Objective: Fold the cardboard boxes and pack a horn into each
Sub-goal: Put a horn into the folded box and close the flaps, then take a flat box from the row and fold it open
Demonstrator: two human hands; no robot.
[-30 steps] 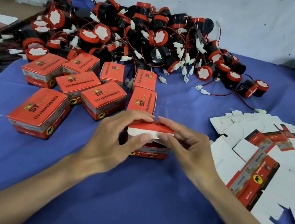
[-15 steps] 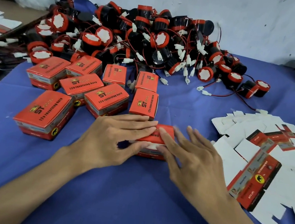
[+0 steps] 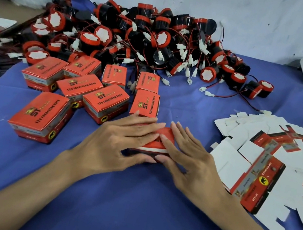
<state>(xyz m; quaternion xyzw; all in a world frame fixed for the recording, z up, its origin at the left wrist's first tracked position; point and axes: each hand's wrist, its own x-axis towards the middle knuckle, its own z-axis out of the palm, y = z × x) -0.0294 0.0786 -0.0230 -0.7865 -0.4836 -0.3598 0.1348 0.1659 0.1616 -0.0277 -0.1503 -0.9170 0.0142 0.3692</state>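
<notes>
I see the left hand (image 3: 117, 145) and right hand (image 3: 189, 158) pressing straight fingers on the red box (image 3: 158, 145) mid-tabletop (image 3: 131, 202); its contents are hidden. Closed boxes (image 3: 106, 101) sit just behind, the horn pile (image 3: 149, 39) beyond, flat blanks (image 3: 261, 154) right.

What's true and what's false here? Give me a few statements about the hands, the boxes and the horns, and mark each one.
1. Both the left hand and the right hand press flat on one red box. True.
2. The flat cartons lie on the person's left. False: they lie on the right.
3. The horns are piled beyond the closed boxes, near the wall. True.
4. The right hand grips a horn. False: it holds none; its fingers lie straight on the red box.
5. The table has a blue cloth on it. True.
</notes>
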